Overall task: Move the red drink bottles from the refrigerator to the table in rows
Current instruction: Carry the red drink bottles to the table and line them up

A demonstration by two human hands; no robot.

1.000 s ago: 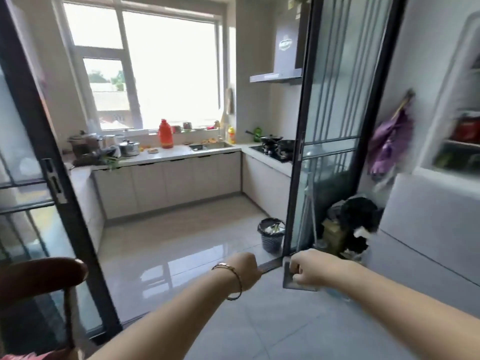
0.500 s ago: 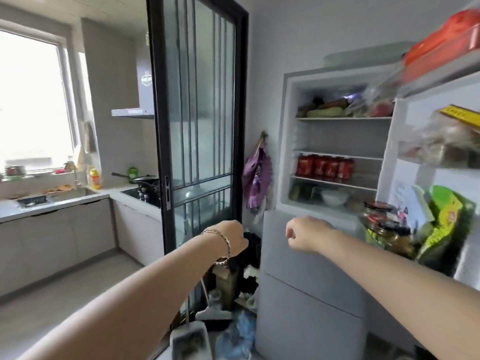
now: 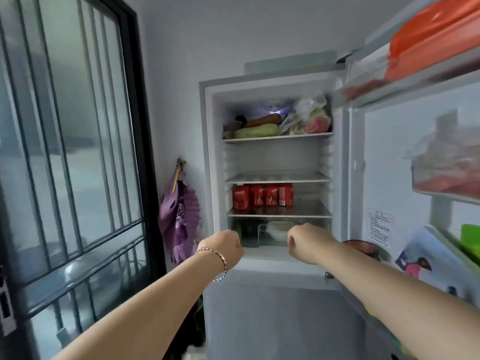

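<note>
Left hand (image 3: 224, 246) and right hand (image 3: 302, 242) raised before open refrigerator (image 3: 278, 158), both curled to fists, nothing held. Red drink bottles (image 3: 262, 195) stood in row on shelf (image 3: 307, 210) above, beyond both hands. Fists to be opened first; one bottle to be gripped round body by each hand.

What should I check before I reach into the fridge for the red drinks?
1. Refrigerator door swung open: ok.
2. Red drink bottles in sight: ok, four stand side by side at the left of a shelf.
3. Nothing standing in front of them on that shelf: ok.
4. Left hand free: ok, fingers curled, holding nothing.
5. Right hand free: ok, curled and holding nothing too.
6. More bottles behind the front row: cannot tell.
</note>
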